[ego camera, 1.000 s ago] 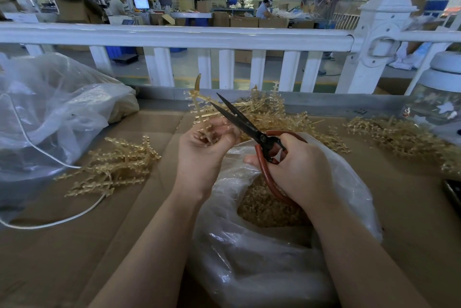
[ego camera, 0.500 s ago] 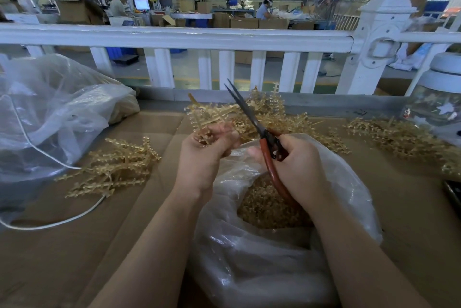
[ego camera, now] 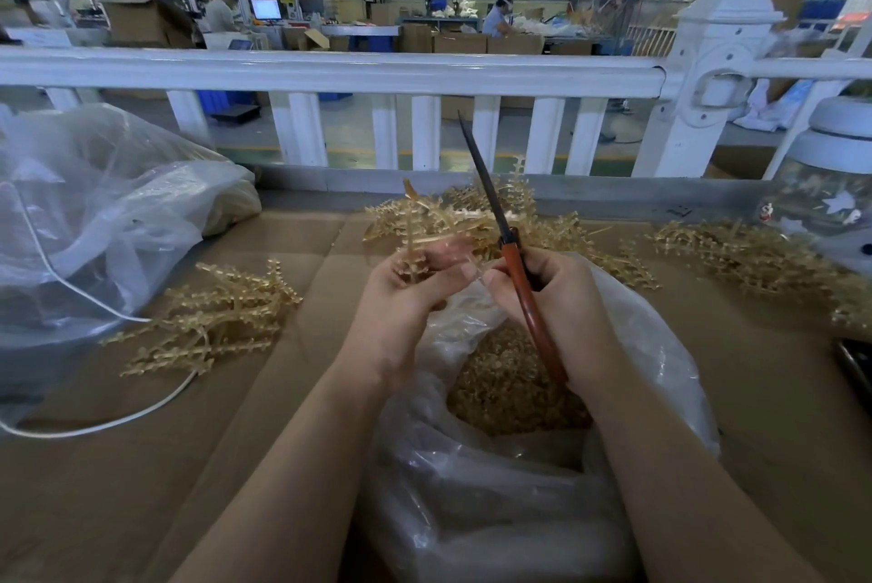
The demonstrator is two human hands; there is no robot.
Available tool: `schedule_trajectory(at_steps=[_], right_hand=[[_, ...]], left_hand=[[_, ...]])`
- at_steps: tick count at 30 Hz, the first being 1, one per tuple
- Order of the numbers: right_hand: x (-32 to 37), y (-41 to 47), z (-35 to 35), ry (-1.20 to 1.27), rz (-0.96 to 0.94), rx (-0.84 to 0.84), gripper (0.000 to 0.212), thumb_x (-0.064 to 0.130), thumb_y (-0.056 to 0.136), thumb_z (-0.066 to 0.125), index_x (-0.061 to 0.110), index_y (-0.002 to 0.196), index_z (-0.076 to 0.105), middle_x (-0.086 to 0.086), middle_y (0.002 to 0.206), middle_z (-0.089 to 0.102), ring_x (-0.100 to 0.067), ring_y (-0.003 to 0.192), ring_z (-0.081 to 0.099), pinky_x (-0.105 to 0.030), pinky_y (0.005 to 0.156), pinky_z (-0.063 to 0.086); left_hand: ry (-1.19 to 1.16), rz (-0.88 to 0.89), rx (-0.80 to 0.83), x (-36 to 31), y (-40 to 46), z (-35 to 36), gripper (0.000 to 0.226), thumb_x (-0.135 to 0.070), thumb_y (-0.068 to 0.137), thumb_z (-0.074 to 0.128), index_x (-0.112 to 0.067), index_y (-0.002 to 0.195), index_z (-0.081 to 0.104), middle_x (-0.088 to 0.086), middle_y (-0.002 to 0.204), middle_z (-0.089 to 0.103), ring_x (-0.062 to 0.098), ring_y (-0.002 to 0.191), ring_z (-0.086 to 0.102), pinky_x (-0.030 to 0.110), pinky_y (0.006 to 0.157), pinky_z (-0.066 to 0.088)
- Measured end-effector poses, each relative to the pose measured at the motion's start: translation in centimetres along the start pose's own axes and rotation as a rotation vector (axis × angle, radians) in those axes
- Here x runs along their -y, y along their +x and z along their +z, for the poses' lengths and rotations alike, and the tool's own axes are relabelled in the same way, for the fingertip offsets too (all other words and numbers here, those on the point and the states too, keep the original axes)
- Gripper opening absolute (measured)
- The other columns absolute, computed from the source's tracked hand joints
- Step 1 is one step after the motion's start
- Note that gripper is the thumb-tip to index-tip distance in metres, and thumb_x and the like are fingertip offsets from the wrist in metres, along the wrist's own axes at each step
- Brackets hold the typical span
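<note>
My left hand (ego camera: 406,299) grips a golden plastic sprig (ego camera: 411,223) that sticks up above its fingers. My right hand (ego camera: 557,304) grips red-handled scissors (ego camera: 512,261); the blades are closed and point up and away, toward the white railing. Both hands meet above an open clear plastic bag (ego camera: 660,360) filled with small golden cut pieces (ego camera: 500,384). My right thumb and the left fingertips touch around the sprig's lower end.
Piles of golden sprigs lie on the cardboard-covered table: one at the left (ego camera: 212,323), one behind the hands (ego camera: 542,219), one at the right (ego camera: 755,256). A big plastic bag (ego camera: 94,214) with a white cord (ego camera: 94,426) sits left. White railing (ego camera: 330,68) runs behind; a lidded jar (ego camera: 830,200) stands right.
The scissors' blades have shut and swung from pointing left to pointing upward. My right hand has moved in to meet the left hand at the sprig.
</note>
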State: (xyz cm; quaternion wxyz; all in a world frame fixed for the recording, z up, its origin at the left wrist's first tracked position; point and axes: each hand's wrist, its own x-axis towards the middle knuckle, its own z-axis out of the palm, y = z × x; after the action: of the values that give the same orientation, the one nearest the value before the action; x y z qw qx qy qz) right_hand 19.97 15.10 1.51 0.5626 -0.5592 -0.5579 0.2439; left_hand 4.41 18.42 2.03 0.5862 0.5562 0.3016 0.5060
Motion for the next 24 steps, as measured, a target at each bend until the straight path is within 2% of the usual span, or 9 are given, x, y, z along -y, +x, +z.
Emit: schedule_trajectory(at_steps=[3,6,8,11,13,15,19,21,24], right_hand=[[0.1,-0.1,-0.2,0.002,-0.016,0.014,0.013,0.016,0.087,0.077,0.019,0.076,0.072,0.010,0.062,0.068,0.001,0.055,0.060,-0.010,0.055,0.046],[0.2,-0.2,-0.1,-0.038,-0.033,0.024,0.016,0.016,0.088,0.076,0.019,0.074,0.070,0.004,0.064,0.068,-0.001,0.055,0.059,-0.013,0.055,0.047],[0.2,-0.3,-0.1,-0.058,-0.028,0.015,0.015,0.018,0.088,0.075,0.017,0.074,0.069,0.001,0.066,0.069,-0.004,0.056,0.060,-0.017,0.056,0.049],[0.2,-0.3,-0.3,-0.058,-0.019,-0.008,0.013,0.018,0.089,0.075,0.019,0.077,0.071,0.000,0.071,0.071,-0.005,0.059,0.063,-0.016,0.058,0.051],[0.3,-0.2,-0.4,-0.046,-0.012,-0.023,0.015,0.018,0.089,0.076,0.021,0.075,0.070,0.002,0.073,0.072,-0.003,0.058,0.063,-0.013,0.056,0.050],[0.4,-0.2,-0.4,-0.047,-0.018,-0.018,0.016,0.017,0.088,0.076,0.022,0.075,0.070,0.002,0.072,0.072,-0.003,0.058,0.063,-0.013,0.056,0.050],[0.0,-0.3,-0.3,-0.108,-0.035,0.013,0.016,0.019,0.087,0.076,0.022,0.073,0.069,0.005,0.068,0.070,-0.002,0.055,0.061,-0.014,0.053,0.048],[-0.2,-0.3,-0.2,-0.159,-0.036,0.006,0.016,0.034,0.085,0.079,0.025,0.077,0.069,0.009,0.071,0.069,-0.002,0.060,0.062,-0.018,0.057,0.050],[-0.2,-0.6,-0.7,-0.329,-0.068,0.002,0.039,0.072,0.070,0.070,0.039,0.088,0.061,0.021,0.080,0.067,0.005,0.081,0.062,-0.015,0.062,0.046]], left_hand=[[-0.150,-0.124,0.008,-0.4,0.1,-0.3,0.033,-0.034,0.076,0.070,-0.011,0.101,0.069,-0.002,0.085,0.071,0.010,0.076,0.063,0.025,0.071,0.045],[-0.232,-0.217,0.033,-0.9,0.1,-0.5,0.040,-0.046,0.071,0.069,-0.015,0.096,0.070,-0.001,0.087,0.073,0.010,0.074,0.064,0.028,0.075,0.045],[-0.285,-0.267,0.069,-0.9,0.1,-0.9,0.054,-0.056,0.063,0.069,-0.015,0.097,0.070,0.000,0.091,0.074,0.012,0.082,0.068,0.033,0.083,0.045],[-0.397,-0.292,0.137,-1.2,0.0,-1.5,0.064,-0.063,0.064,0.065,-0.014,0.104,0.071,0.006,0.107,0.073,0.019,0.099,0.070,0.040,0.091,0.048],[-0.401,-0.269,0.133,-1.2,-0.1,-1.5,0.049,-0.052,0.068,0.071,-0.015,0.099,0.075,0.007,0.108,0.074,0.020,0.100,0.070,0.039,0.090,0.054],[-0.285,-0.226,0.059,-1.0,-0.1,-1.2,0.019,-0.030,0.072,0.078,-0.017,0.085,0.078,0.006,0.095,0.076,0.016,0.088,0.071,0.032,0.082,0.057],[-0.193,-0.135,-0.020,-0.6,0.0,-0.7,0.008,-0.018,0.071,0.075,-0.013,0.077,0.077,0.005,0.080,0.075,0.010,0.067,0.067,0.022,0.070,0.055],[-0.170,-0.069,-0.029,-0.7,0.0,-0.8,0.005,-0.018,0.075,0.073,-0.015,0.072,0.076,0.004,0.074,0.071,0.010,0.063,0.062,0.021,0.066,0.052],[-0.135,0.006,-0.076,-0.9,0.2,-1.1,0.021,-0.013,0.083,0.068,-0.018,0.064,0.074,0.002,0.067,0.066,0.009,0.058,0.055,0.019,0.062,0.049]])
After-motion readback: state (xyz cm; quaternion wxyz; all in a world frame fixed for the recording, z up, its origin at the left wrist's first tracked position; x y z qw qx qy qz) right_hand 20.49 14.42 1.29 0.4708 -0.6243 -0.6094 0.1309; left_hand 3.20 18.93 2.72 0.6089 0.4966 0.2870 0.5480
